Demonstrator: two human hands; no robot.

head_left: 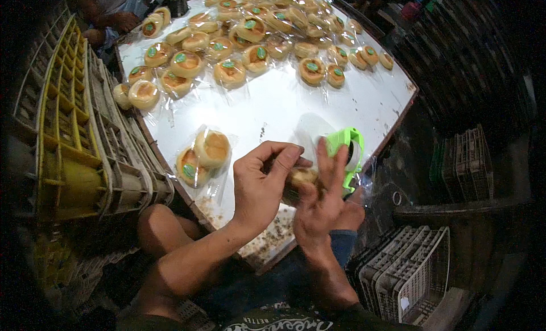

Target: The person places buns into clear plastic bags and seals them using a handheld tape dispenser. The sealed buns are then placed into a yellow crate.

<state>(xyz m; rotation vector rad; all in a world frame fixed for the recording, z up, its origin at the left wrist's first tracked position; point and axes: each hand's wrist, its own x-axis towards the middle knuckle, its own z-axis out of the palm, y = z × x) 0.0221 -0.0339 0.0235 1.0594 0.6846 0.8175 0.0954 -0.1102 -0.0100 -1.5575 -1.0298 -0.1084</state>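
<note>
My left hand (259, 186) is closed, thumb and fingertips pinched at the top of a small wrapped bun (303, 176). Right beside it, my right hand (322, 211) has its thumb against the bun and two fingers stretched upward; motion blurs them, and its grip is unclear. Just behind those fingers stands a bright green tape dispenser (355, 151) with a tape roll in it. Two buns in clear wrap lie to the left: a pale one (212, 149) leaning on a browner one with a green label (189, 167).
Many wrapped buns (229, 73) with green labels are heaped across the far part of the white table (250, 112). Yellow and grey crates (68, 143) line the left side. Pale crates (406, 268) stand at lower right. Another person's hand (122, 22) rests at the far left.
</note>
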